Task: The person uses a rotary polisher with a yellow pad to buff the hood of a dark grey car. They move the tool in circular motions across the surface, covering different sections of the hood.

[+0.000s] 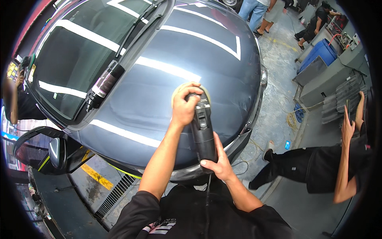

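Note:
A black polishing machine (203, 131) with a pale yellow pad (175, 95) rests on the dark grey hood (135, 99) of a car. Over the machine's head my left hand (186, 104) is closed, its fingers curled across the top. My right hand (219, 160) wraps the rear end of the body, with the thumb lying on the top side. From that end a black cord (207, 191) runs down toward me. Most of the pad's face is hidden against the paint.
A dark bottle (104, 84) lies at the windshield base beside the wiper (137, 28). The side mirror (57, 152) juts out at left. At right, a person in black (318, 167) stands near the car; a yellow hose (292, 119) and a blue bin (318, 53) are beyond.

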